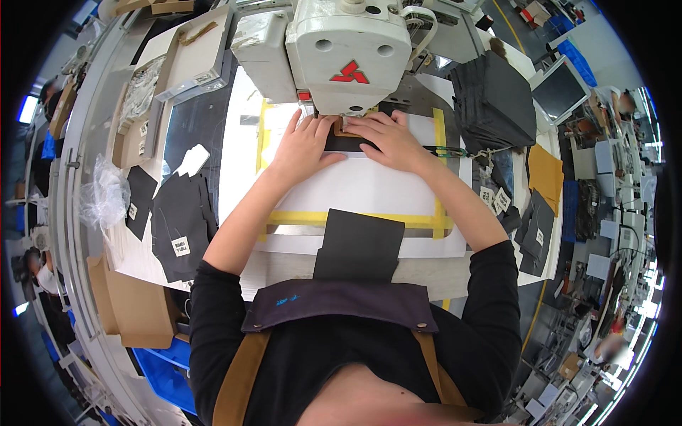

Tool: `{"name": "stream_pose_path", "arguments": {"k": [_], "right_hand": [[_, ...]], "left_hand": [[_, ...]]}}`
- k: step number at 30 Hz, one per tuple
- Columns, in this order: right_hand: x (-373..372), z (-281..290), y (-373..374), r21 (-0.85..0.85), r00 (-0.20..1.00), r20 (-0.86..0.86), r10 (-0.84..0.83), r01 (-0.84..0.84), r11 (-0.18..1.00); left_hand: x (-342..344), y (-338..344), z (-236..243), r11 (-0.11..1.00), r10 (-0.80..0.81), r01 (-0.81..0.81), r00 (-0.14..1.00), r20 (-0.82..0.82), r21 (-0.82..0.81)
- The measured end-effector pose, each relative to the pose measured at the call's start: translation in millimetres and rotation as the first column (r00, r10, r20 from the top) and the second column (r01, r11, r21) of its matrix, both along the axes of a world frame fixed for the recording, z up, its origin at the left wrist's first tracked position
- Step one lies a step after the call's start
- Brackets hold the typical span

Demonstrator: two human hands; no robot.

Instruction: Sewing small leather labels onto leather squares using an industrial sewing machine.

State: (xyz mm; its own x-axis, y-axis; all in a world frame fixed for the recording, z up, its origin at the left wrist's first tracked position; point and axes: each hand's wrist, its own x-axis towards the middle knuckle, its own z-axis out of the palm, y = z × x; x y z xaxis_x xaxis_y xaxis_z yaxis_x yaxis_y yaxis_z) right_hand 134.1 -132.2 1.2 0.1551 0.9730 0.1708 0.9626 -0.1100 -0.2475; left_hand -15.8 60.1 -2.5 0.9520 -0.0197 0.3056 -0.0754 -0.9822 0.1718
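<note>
A white sewing machine head [348, 50] stands over a white board [341, 184] edged with yellow tape. Under the needle area lie a dark strip [341, 142] and a small tan piece [348, 130]. My left hand [302, 149] rests at the strip’s left with fingers stretched toward the needle and thumb out. My right hand [391, 145] presses on the pieces from the right, fingers extended; its fingertips are partly hard to make out. A green-handled tool [447, 151] on a chain lies right of that hand. Dark sheets [359, 245] lie below the board, near my body.
Stacked black panels [490, 96] and an orange sheet [545, 177] sit right; black cut pieces [177, 220], boxes [163, 85] and a plastic bag [103, 199] sit left. A screen [558, 89] stands at back right. Blurred co-workers [611, 348] appear at the edges.
</note>
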Motion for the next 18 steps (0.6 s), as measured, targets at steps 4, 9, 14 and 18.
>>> {"name": "stream_pose_path", "arguments": {"k": [4,9,14,18], "right_hand": [[2.2,-2.0,0.6,-0.003,0.999,0.028,0.035,-0.035,0.999],[0.8,-1.3,0.0,-0.006,0.999,0.040,0.034,-0.034,0.999],[0.9,-8.6,-4.0,0.073,0.996,0.086,0.005,-0.012,0.997],[0.1,-9.4,-6.2,0.181,0.993,0.121,-0.007,-0.015,0.983]], "left_hand": [[-0.5,2.2,-4.1,0.994,-0.007,0.002,0.999,0.041,0.111],[-0.1,-3.9,-1.6,0.993,0.047,-0.044,0.999,-0.026,0.112],[0.4,-1.9,-2.5,0.994,0.043,-0.044,0.999,0.007,0.101],[0.1,-1.9,-3.2,0.994,0.050,-0.050,0.999,0.009,0.097]]}}
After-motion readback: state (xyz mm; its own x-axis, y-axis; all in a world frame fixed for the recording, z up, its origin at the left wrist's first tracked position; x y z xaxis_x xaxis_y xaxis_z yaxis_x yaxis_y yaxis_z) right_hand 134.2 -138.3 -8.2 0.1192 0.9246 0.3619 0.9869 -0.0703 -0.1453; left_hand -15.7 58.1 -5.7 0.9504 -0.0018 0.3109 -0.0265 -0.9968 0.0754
